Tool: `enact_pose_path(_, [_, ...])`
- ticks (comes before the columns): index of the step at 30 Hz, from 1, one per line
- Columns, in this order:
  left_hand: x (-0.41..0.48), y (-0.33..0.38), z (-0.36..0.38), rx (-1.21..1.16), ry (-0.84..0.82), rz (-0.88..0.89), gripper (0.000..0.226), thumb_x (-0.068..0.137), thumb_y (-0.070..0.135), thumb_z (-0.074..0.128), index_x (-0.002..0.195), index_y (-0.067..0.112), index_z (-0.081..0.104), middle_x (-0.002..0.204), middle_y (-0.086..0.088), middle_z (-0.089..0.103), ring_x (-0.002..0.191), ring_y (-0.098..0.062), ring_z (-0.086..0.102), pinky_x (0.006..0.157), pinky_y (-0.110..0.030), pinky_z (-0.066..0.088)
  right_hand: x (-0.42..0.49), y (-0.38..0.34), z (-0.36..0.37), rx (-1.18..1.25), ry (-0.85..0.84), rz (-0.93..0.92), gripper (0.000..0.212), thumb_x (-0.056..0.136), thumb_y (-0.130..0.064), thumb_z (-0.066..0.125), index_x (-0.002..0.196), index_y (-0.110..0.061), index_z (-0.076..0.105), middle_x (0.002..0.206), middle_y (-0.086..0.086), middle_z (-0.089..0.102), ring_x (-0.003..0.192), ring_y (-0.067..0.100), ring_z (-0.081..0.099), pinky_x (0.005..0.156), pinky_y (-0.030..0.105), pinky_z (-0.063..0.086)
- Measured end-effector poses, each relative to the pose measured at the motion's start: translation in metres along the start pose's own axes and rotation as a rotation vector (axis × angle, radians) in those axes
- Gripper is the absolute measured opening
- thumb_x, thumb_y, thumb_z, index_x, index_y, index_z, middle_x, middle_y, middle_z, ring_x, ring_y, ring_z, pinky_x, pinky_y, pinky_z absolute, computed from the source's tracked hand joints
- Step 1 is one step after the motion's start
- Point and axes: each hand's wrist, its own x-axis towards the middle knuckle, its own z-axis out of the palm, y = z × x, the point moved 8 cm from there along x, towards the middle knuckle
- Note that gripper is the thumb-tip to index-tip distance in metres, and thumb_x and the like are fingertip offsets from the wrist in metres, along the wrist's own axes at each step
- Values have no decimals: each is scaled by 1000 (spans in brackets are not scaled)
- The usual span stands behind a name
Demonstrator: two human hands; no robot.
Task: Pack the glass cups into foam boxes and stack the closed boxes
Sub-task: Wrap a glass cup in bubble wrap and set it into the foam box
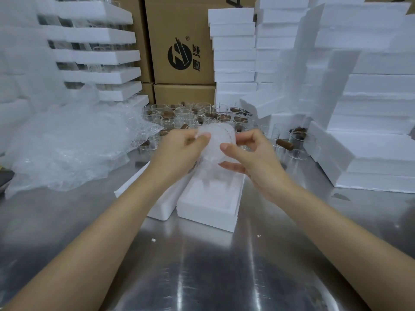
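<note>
A clear glass cup swathed in white bubble wrap (216, 141) was held in the air between both hands, just above an open white foam box (208, 208) on the shiny steel table (202, 270). The left hand (179, 149) pinched the wrap at the bundle's left side; the right hand (251, 153) curled its fingers and thumb round the right side. A second white foam piece (157, 206) lay touching the box's left flank. Behind stood many bare clear glass cups with brown handles (190, 113), a loose heap of bubble wrap (67, 149) to the left, tall piles of white foam boxes (370, 108) to the right, and brown printed cardboard cartons (182, 41) at the back
</note>
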Motion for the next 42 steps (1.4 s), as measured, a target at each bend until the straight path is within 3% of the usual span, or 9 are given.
enact_pose_path(10, [-1, -2, -14, 206, 242, 73, 19, 85, 9, 57, 74, -4, 67, 76, -20, 69, 76, -35, 65, 67, -51, 53, -18, -13, 17, -507, 23, -172, 53, 60, -51, 85, 86, -30, 43, 102, -12, 59, 92, 3, 64, 69, 19, 53])
enact_pose_path(16, [0, -3, -10, -58, 144, 2, 29, 94, 35, 57, 103, 10, 70, 91, -5, 70, 77, -17, 66, 70, -32, 54, -6, -5, 4, -30, 48, -14, 34, 78, -14, 79, 99, -12, 51, 114, 10, 60, 93, 23, 69, 76, 35, 60])
enact_pose_path(20, [-4, -3, -4, -266, 148, -46, 63, 89, 57, 47, 144, 27, 39, 124, 27, 51, 97, 28, 47, 78, -1, 35, 0, 1, -1, 448, 39, 95, 29, 86, 2, 66, 107, -6, 48, 112, 20, 64, 90, 23, 68, 77, 30, 57])
enact_pose_path(25, [-3, -15, 27, -516, -57, -166, 132, 55, 66, 78, 149, 40, -9, 148, 1, 44, 120, -9, 58, 110, -43, 37, -3, 4, 9, 636, -37, 150, 50, 83, -1, 68, 128, 6, 47, 105, 17, 72, 96, 24, 71, 77, 25, 57])
enact_pose_path(30, [-1, -14, 32, -512, -68, -147, 142, 52, 55, 84, 147, 37, -21, 154, 0, 34, 139, -14, 37, 116, -44, 28, -5, 9, 15, 593, -61, 172, 53, 91, -8, 63, 135, 9, 39, 107, 19, 70, 99, 27, 70, 80, 27, 57])
enact_pose_path(33, [1, -16, 25, -503, -18, -138, 118, 65, 38, 79, 151, 33, -3, 149, -5, 43, 121, -15, 57, 105, -46, 44, -2, 10, 12, 448, -96, 164, 51, 92, -24, 62, 137, -9, 42, 131, 24, 56, 111, 35, 64, 84, 39, 57])
enact_pose_path(37, [5, -24, 12, -352, 35, -138, 97, 90, 12, 59, 152, 29, -14, 121, -15, 64, 99, -31, 68, 92, -49, 53, -1, 7, 12, 218, -154, 133, 41, 87, -21, 68, 124, -25, 52, 113, 9, 69, 98, 25, 70, 79, 31, 57])
enact_pose_path(40, [6, -26, 5, -198, 69, -100, 92, 94, 9, 54, 152, 26, -16, 98, 25, 58, 80, 16, 60, 79, -27, 52, -4, 9, 19, 207, -239, 143, 48, 78, -14, 77, 120, -19, 54, 106, 9, 73, 96, 24, 71, 80, 24, 56])
enact_pose_path(42, [6, -24, 0, -72, 109, -81, 91, 94, 13, 56, 152, 21, -14, 79, 27, 49, 61, 19, 53, 65, -16, 43, -6, 10, 22, 155, -264, 137, 49, 75, -13, 79, 118, -16, 57, 104, 7, 74, 96, 21, 71, 82, 25, 56])
